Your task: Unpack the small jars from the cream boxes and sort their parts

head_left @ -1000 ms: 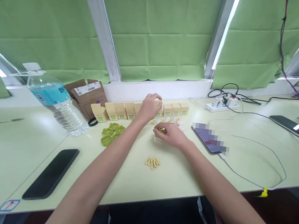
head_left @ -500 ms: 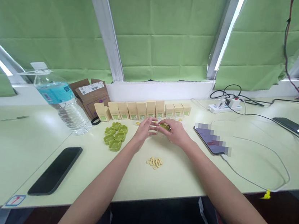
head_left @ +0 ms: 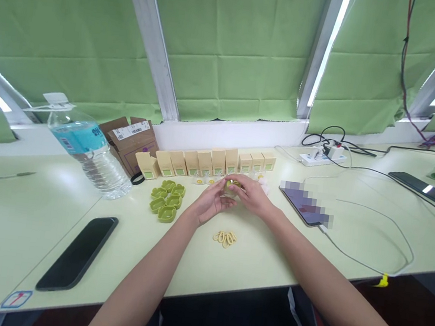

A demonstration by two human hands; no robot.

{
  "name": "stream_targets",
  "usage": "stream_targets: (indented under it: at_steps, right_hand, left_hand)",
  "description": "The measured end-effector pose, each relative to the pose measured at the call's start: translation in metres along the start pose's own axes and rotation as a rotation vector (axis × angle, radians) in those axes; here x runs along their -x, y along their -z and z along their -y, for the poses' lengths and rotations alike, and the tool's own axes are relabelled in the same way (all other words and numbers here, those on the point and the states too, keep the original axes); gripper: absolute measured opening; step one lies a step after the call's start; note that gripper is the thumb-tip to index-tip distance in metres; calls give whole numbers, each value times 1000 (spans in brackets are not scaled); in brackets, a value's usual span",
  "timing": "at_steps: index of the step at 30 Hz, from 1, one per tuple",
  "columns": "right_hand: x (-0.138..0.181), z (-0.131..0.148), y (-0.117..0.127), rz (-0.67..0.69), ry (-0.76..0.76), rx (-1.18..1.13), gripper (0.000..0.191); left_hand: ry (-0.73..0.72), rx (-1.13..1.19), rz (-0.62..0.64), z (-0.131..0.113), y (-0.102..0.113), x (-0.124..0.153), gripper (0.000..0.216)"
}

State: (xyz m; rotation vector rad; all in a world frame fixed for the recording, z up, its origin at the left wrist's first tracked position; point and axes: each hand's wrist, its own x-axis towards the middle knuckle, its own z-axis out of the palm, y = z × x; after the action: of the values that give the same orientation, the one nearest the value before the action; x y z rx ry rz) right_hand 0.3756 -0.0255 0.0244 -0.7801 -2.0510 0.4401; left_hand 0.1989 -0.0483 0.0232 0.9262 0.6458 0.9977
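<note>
My right hand [head_left: 251, 192] pinches a small green piece [head_left: 231, 184] from above, over the middle of the table. Close against it from the left, my left hand [head_left: 214, 200] curls its fingers round the lower side of the same piece. Something clear shows just beneath the green, too small to make out. Left of my hands, several green cup-like pieces [head_left: 166, 214] form a cluster. A small bunch of pale yellow loops [head_left: 224, 238] lies nearer to me. Small tan cardboard boxes [head_left: 204, 162] line up behind, with little clear items with yellow spots [head_left: 200, 181] before them.
On the left are a dark phone [head_left: 77, 253], a large water bottle [head_left: 97, 156], a brown carton [head_left: 135, 142] and a thin pen-like tool [head_left: 14, 175]. A phone on a cable [head_left: 303, 205], a power strip [head_left: 319, 158] and another phone [head_left: 422, 187] are on the right.
My left hand has turned its palm upward and closed in under the green piece. My right hand has moved slightly left with it. The view has shifted a little.
</note>
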Motion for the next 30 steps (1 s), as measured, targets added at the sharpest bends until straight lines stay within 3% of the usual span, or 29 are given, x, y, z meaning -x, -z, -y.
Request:
stream_targets:
  at_steps: [11,15,19,25,30]
  right_hand:
    - [2,-5,0,-44,-93,20,40]
    - [2,-1,2,-46,-119,31,42]
    - [2,3,3,-69,-135,31,41]
    - [1,8,6,-47,-214,-5,33]
    - [0,9,6,-65,-240,1,25]
  left_hand:
    - [-32,20,-37,-7,3,2,30]
    - [-85,-45,-102,-6,2,1,47]
    - [-209,-207,-168,-2,1,-2,64]
    - [-353,-476,-250,0,-4,-4,66]
    - [-407,-644,-240,2,-5,-5,68]
